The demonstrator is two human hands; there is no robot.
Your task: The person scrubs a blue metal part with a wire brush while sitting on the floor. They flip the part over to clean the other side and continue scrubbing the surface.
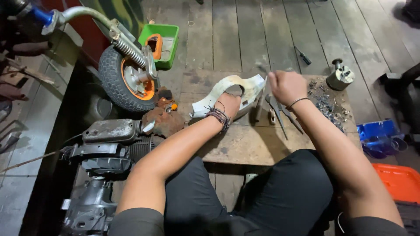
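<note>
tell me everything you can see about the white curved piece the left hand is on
The white curved piece looks like a moulded plastic cover, scuffed and dirty, with an arched cut-out along its lower edge. It lies on the worn wooden board, between the small wheel and some tools. The left hand grips it at the cut-out; the right hand is just beside its right end.
</note>
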